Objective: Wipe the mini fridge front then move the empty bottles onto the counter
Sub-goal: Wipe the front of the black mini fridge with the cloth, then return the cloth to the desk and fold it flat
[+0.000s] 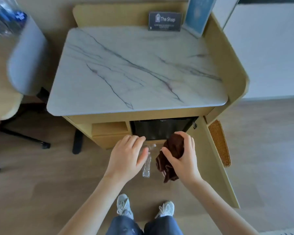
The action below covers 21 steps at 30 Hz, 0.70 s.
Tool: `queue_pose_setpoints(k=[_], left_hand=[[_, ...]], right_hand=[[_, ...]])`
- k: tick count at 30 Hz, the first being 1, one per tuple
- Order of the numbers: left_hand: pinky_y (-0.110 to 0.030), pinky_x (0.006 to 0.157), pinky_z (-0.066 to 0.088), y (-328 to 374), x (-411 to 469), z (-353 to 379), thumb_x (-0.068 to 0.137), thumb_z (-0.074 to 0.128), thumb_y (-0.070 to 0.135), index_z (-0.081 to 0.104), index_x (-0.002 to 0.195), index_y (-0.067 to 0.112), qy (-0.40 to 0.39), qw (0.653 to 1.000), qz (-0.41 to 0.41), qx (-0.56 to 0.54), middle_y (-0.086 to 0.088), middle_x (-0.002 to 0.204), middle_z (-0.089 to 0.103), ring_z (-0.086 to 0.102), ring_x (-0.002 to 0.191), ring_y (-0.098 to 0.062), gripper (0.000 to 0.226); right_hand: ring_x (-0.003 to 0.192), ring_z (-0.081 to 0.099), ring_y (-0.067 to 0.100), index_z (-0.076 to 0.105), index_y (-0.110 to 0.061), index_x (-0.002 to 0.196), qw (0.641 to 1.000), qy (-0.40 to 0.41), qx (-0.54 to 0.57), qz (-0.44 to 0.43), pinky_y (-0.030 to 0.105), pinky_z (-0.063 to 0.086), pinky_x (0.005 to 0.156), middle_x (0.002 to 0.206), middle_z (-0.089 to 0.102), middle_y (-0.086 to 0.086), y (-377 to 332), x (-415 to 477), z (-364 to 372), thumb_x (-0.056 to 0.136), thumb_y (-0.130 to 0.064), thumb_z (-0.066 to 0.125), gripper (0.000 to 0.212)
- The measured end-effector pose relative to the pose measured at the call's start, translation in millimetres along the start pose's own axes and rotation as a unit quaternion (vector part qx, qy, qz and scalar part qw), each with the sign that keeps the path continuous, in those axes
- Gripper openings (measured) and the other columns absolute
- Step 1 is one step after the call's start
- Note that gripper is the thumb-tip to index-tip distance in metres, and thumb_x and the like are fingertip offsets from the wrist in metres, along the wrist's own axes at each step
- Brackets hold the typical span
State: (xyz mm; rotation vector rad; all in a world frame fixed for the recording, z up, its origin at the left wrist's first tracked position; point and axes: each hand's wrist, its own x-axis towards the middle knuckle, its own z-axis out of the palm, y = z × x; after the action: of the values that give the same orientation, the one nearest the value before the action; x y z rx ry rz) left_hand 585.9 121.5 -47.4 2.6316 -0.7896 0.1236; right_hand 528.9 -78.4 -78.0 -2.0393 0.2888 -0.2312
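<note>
Beneath counter [134,65], fridge front [159,129] shadowed, bottles [147,167] half behind hands [126,155], cloth [173,146] bunched

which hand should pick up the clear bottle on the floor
Left. The left hand is free, with relaxed fingers, and hovers right over the bottle. The right hand grips the brown cloth, so it would probably need to put that down first.

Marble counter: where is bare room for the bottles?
The marble counter is bare from front edge to the card and blue sign at back right. Crowded below, before the mini fridge: left hand, bottle, right hand gripping brown cloth.
</note>
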Motion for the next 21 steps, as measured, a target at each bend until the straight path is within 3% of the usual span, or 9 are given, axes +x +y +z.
queue_pose_setpoints(k=[2,6,9,12,15,21], left_hand=[[-0.032,0.08,0.056,11,1,-37,0.096,0.045,0.033,0.067,0.118,0.007,0.035,0.999,0.009,0.011,-0.002,0.108,0.071,0.066,0.1,-0.022,0.041],[-0.033,0.088,0.055,23,-9,-77,0.096,0.045,0.036,0.061,0.13,0.009,0.095,0.995,0.013,0.035,-0.002,0.123,0.067,0.061,0.115,-0.021,0.046],[-0.034,0.094,0.055,25,-26,-81,0.096,0.046,0.037,0.06,0.132,0.01,0.105,0.993,0.003,0.045,-0.001,0.125,0.066,0.061,0.117,-0.022,0.047],[-0.035,0.092,0.055,26,-51,-68,0.095,0.046,0.038,0.063,0.128,0.01,0.089,0.993,-0.034,0.065,-0.001,0.122,0.067,0.063,0.114,-0.021,0.047],[-0.033,0.09,0.056,30,-75,-55,0.095,0.044,0.04,0.065,0.126,0.01,0.074,0.992,-0.083,0.065,0.0,0.119,0.069,0.065,0.11,-0.019,0.047],[-0.031,0.084,0.055,32,-102,-62,0.095,0.044,0.042,0.066,0.122,0.011,0.061,0.985,-0.146,0.061,0.001,0.114,0.07,0.066,0.103,-0.018,0.047]], right_hand=[[0.113,0.05,0.001,0.041,-0.047,0.126,1.0,0.009,0.003,-0.029,0.029,0.051,0.095,0.12,0.043,-0.015,-31,4,-20,0.085,-0.036,0.077,0.056],[0.113,0.05,-0.004,0.039,-0.058,0.121,0.996,0.023,0.009,-0.088,0.003,0.041,0.088,0.116,0.044,-0.021,-66,4,-47,0.084,-0.037,0.079,0.058],[0.113,0.05,-0.003,0.042,-0.056,0.12,0.994,0.025,0.02,-0.101,0.008,0.043,0.085,0.115,0.045,-0.022,-71,-4,-50,0.081,-0.045,0.076,0.053],[0.112,0.049,-0.006,0.04,-0.058,0.118,0.996,0.006,0.029,-0.088,0.017,0.042,0.089,0.117,0.045,-0.022,-59,-17,-44,0.083,-0.036,0.079,0.057],[0.109,0.047,-0.01,0.038,-0.06,0.115,0.997,-0.019,0.019,-0.072,0.017,0.042,0.086,0.117,0.043,-0.022,-52,-28,-36,0.084,-0.029,0.08,0.06],[0.108,0.046,-0.012,0.043,-0.045,0.122,0.995,-0.066,0.015,-0.066,0.012,0.039,0.083,0.116,0.044,-0.014,-61,-34,-21,0.084,-0.028,0.08,0.056]])
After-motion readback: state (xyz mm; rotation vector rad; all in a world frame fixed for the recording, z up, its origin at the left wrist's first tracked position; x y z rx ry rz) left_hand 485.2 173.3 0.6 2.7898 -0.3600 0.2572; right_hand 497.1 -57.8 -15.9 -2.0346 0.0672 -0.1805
